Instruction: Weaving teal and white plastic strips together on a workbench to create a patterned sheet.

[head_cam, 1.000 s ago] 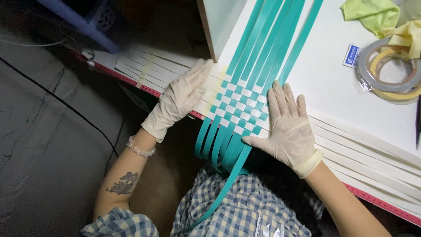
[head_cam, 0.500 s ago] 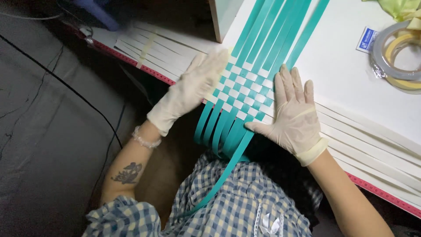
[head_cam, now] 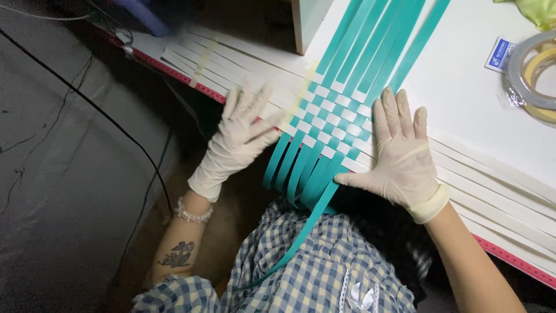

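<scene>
The fingers (head_cam: 248, 103) of the left hand (head_cam: 242, 136) are spread apart and lie flat on the white strips (head_cam: 231, 66) at the near edge of the tabletop (head_cam: 463, 98); they clamp nothing. The fingers (head_cam: 394, 119) of the right hand (head_cam: 402, 156) are likewise apart, pressed flat on the right side of the woven patch (head_cam: 330, 119), with the thumb pointing toward the hanging strip ends. Both hands wear pale thin gloves.

The woven patch is a checker of teal strips (head_cam: 382, 40) and white strips. It lies on the tabletop between the two hands, at the near edge. The teal strips run from the far side diagonally across the tabletop, pass through the patch and hang over the edge as loose ends (head_cam: 295, 174). One long teal end (head_cam: 289, 249) trails down over a blue-and-white checked shirt (head_cam: 313, 272).

A bead bracelet (head_cam: 192, 213) sits on the left wrist. Tape rolls (head_cam: 530, 75) lie at the far right of the tabletop, well apart from the hands. A black cable (head_cam: 87, 104) runs across the grey floor (head_cam: 58, 203) on the left.
</scene>
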